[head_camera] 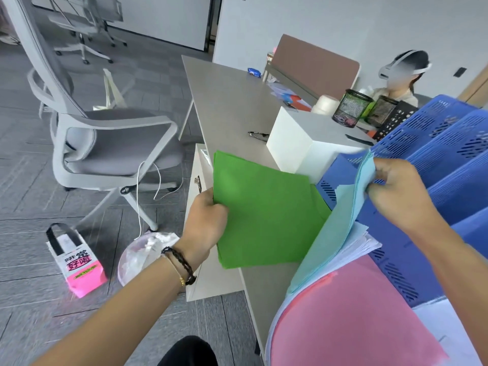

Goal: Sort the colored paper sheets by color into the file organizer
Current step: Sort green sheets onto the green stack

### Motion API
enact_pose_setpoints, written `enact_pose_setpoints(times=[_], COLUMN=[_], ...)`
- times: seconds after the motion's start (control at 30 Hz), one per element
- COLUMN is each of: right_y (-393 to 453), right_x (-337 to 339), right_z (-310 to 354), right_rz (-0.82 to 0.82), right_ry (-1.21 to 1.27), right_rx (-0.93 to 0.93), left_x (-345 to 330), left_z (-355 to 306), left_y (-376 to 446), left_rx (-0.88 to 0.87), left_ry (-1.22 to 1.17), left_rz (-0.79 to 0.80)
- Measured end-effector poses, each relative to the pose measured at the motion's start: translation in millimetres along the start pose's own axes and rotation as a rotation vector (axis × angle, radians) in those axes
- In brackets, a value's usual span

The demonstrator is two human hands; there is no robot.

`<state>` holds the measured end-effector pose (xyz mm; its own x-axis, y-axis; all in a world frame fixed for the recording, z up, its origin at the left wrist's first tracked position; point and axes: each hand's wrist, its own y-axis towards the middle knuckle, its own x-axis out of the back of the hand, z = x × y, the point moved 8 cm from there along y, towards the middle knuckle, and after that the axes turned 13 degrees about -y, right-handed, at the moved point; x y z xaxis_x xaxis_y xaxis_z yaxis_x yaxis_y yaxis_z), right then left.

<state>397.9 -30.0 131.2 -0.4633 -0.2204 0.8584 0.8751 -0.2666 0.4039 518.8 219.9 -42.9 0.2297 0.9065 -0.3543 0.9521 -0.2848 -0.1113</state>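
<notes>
Right now the left hand (207,219) grips the green sheets (266,210) by their left edge. The fingers are closed on the paper, thumb on top, and the other fingers are hidden under it. The green sheets are held out flat over the edge of the grey desk (229,107), and their long side runs from the near end up toward the far end, tipped a little to the left. The right corner of the green paper is tucked behind the light blue sheets (335,228).

The right hand (396,191) pinches the top edge of the light blue sheets between thumb and fingers. These sheets stand up on a slant, with the top end by the fingers and the bottom end down at the stack. Under them lies a pile of white sheets (361,244), and below that a big pink sheet (353,318) that curves up and is cut off at the bottom of the view.

The blue file organizer (449,143) sits on the desk just behind the right hand. Its right side runs out of view, and the hand and papers cover part of its slots, so it is hard to see what is inside them.
</notes>
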Motion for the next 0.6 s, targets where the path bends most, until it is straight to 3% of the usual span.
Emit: enact_pose_setpoints(times=[0.2,0.4,0.6], right_y=[-1,5,21], right_x=[-5,-20,-83], right_z=[5,9,37], right_rz=[0.013,0.022,0.171], right_ry=[0.020,-0.080,-0.199], right_rx=[0.016,0.059,0.190], left_x=[-14,-33,-31], left_z=[10,35,41], left_y=[9,18,25], left_rx=[0.053,0.168,0.242], left_ry=[0.064,-0.100,-0.149], left_rz=[0.045,-0.012,-0.053])
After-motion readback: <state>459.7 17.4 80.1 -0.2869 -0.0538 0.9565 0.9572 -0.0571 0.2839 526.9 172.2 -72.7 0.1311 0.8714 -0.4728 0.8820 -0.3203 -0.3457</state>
